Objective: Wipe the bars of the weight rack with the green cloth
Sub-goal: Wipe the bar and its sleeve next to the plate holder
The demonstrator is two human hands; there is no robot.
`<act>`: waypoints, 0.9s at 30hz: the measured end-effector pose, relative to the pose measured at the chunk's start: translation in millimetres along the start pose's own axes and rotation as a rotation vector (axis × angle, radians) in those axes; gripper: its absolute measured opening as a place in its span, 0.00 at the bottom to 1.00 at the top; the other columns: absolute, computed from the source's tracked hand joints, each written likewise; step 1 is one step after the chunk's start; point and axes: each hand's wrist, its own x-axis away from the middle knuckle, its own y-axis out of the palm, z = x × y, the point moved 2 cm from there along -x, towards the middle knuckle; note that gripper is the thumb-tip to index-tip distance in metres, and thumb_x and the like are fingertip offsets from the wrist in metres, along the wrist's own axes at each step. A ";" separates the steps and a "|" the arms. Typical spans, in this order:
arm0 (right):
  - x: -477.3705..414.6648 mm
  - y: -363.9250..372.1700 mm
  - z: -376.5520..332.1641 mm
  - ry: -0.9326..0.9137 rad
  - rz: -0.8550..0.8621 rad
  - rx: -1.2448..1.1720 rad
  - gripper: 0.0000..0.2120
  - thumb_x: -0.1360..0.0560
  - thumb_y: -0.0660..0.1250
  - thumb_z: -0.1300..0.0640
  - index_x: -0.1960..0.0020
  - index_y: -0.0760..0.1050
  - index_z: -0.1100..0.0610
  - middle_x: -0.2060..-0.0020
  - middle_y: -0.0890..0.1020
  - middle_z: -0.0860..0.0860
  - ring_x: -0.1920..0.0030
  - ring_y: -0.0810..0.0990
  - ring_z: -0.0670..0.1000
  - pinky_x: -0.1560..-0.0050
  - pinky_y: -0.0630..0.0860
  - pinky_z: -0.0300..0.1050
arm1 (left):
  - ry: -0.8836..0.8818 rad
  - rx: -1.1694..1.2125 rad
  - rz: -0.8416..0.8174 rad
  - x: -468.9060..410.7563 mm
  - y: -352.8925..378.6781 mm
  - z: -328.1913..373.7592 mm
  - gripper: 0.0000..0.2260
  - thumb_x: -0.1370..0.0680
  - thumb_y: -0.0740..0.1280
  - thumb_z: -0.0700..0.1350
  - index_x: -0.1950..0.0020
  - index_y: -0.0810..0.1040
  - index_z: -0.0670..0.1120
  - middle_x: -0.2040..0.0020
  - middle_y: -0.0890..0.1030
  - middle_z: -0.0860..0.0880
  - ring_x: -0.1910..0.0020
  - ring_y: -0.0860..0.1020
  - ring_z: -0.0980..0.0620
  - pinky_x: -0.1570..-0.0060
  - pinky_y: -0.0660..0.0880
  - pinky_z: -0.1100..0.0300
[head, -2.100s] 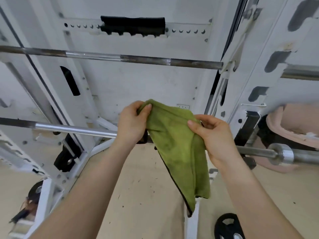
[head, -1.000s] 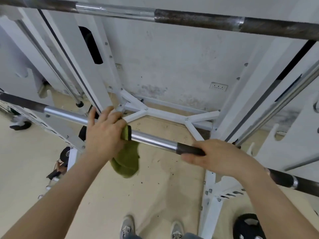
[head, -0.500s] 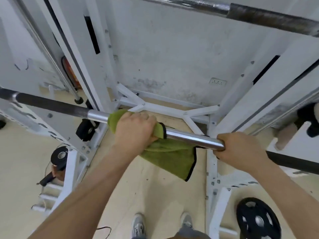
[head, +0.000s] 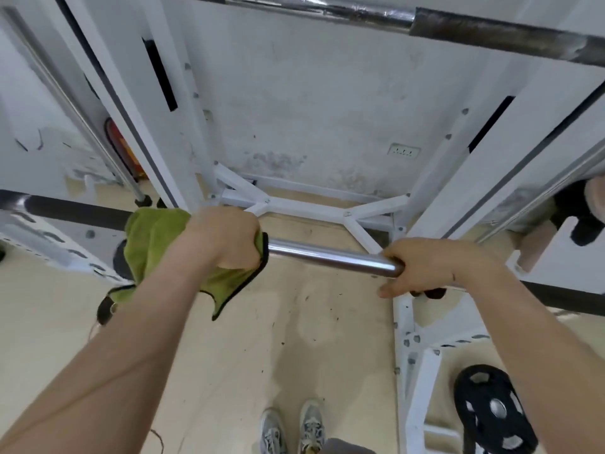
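Inside the white rack [head: 183, 132], looking down: uprights climb at 11 and 2 o'clock, and base struts meet near the wall at centre. Pale floor [head: 294, 339] below, speckled with dark bits. Up from 12 to 2 o'clock runs the top bar [head: 491, 34], chrome, then dark and rough. Across the middle, 9 to 3 o'clock, the lower bar [head: 327, 255] shows bright chrome between the hands and dark stretches beyond them. A black plate [head: 494, 411] sits at 5 o'clock by the rack's foot. The cloth [head: 154, 237] is draped over the lower bar at 9 o'clock, its black-edged corner hanging below. The left hand [head: 226, 239] has its grip wrapped over cloth and bar together. The right hand [head: 429, 267] has its grip curled round the bare bar at 3 o'clock, well apart from the cloth. Shoes [head: 291, 430] at 6 o'clock, socket [head: 404, 151] on the wall at 1 o'clock.
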 end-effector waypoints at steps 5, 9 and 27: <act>-26.7 3.4 -87.8 -0.360 0.455 0.076 0.10 0.30 0.67 0.53 0.54 0.66 0.51 0.63 0.72 0.46 0.59 0.75 0.51 0.60 0.73 0.47 | 0.067 0.002 0.389 9.6 12.8 69.0 0.10 0.31 0.62 0.50 0.69 0.64 0.50 0.72 0.65 0.54 0.70 0.69 0.50 0.67 0.65 0.60; -48.7 19.3 -83.3 -0.359 0.390 0.062 0.08 0.31 0.62 0.48 0.54 0.66 0.45 0.62 0.76 0.45 0.60 0.76 0.51 0.59 0.78 0.51 | 0.004 -0.015 0.505 15.7 33.9 -11.7 0.08 0.34 0.66 0.52 0.65 0.68 0.51 0.70 0.69 0.54 0.69 0.72 0.49 0.64 0.68 0.58; -97.9 -3.8 -289.2 -0.459 0.406 0.088 0.19 0.27 0.62 0.49 0.37 0.65 0.43 0.53 0.76 0.42 0.55 0.77 0.50 0.57 0.77 0.48 | -0.062 0.007 0.608 32.8 66.5 -202.2 0.10 0.36 0.69 0.49 0.57 0.74 0.49 0.63 0.76 0.52 0.60 0.76 0.47 0.55 0.67 0.54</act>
